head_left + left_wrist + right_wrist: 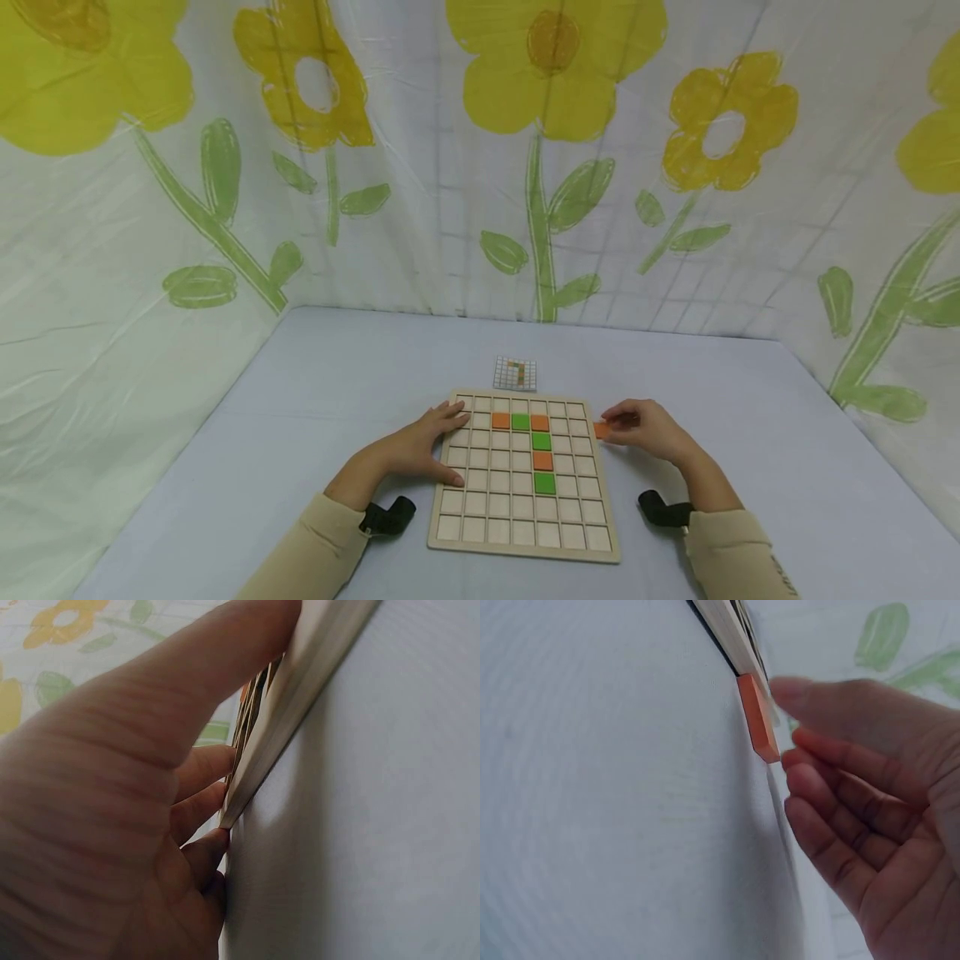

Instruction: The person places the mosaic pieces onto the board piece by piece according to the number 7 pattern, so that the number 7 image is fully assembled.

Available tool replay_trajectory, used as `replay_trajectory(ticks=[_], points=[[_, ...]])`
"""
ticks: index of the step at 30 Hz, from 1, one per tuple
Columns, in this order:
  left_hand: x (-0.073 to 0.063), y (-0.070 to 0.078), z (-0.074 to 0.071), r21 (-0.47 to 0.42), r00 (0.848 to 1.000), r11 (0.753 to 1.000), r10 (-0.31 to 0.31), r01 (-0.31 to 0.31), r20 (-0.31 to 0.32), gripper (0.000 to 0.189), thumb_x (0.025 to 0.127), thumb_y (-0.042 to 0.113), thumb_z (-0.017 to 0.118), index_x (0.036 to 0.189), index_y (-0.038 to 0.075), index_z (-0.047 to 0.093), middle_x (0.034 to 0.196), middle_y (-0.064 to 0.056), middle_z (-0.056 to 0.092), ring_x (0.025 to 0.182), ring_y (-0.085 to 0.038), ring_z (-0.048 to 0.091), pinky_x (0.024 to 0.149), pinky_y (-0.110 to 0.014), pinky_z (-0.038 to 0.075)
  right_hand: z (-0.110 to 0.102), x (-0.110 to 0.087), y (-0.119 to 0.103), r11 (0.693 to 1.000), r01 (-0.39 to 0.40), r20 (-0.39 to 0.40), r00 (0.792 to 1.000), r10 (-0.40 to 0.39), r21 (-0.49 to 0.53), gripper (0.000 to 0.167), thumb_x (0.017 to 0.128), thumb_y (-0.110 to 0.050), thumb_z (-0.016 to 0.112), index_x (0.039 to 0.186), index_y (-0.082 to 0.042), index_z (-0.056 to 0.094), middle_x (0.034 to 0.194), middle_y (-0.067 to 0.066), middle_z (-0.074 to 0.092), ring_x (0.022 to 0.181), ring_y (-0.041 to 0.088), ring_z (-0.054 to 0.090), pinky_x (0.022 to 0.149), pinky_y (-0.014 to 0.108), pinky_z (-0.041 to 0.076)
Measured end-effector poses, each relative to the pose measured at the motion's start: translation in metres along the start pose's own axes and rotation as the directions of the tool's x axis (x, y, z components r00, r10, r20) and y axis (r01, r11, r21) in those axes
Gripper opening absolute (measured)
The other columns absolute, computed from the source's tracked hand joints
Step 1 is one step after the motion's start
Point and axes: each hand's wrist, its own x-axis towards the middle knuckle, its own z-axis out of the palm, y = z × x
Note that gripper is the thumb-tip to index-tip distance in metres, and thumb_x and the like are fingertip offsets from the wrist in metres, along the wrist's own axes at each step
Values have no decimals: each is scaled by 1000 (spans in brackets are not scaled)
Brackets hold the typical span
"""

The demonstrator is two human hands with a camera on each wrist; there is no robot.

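My left hand (420, 443) rests on the left side of a wooden grid board (489, 507), thumb and fingers spread along its frame. Beyond the board's right edge, my right hand (651, 429) hovers at an orange square tile (602, 430). That tile (757, 718) lies flat by the board's edge in the right wrist view, my thumb tip just over it and the other fingers loosely bent; firm contact does not show. On the board sit orange tiles (500, 421) and green tiles (544, 483), three across an upper row, others down one column.
Behind the board lies a small pattern card (515, 373) showing a grid with coloured squares. Everything stands on a white-covered table (360, 358). A flower-printed curtain (420, 208) hangs behind the table and along its sides.
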Motion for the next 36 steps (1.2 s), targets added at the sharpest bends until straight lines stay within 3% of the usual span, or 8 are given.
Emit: replay_trajectory(ticks=[7,29,36], points=[[0,1,1,-5,1000,1000,-17,17,-4,96,68,44,80,146,14,33,158,-3,14,145,-34,4,113,-57,16,2,-1,3,999,-38,3,999,38,16,34,75,-12,77,103,4,66,92,10,66,80,14,57,65,20,48],[0,0,2,4,1000,1000,-5,5,-6,96,69,44,80,146,13,33,157,-4,14,145,-34,4,113,-57,16,2,-1,4,998,17,11,1000,-16,-53,23,73,-8,77,92,2,68,87,9,66,74,6,55,63,18,48],[-1,2,-1,-4,1000,1000,-1,1,0,95,69,43,80,145,12,33,158,-5,13,145,-36,3,113,-57,15,1,-2,2,997,-12,4,1000,12,-77,23,73,-8,76,92,2,67,87,8,65,75,12,54,62,20,47]])
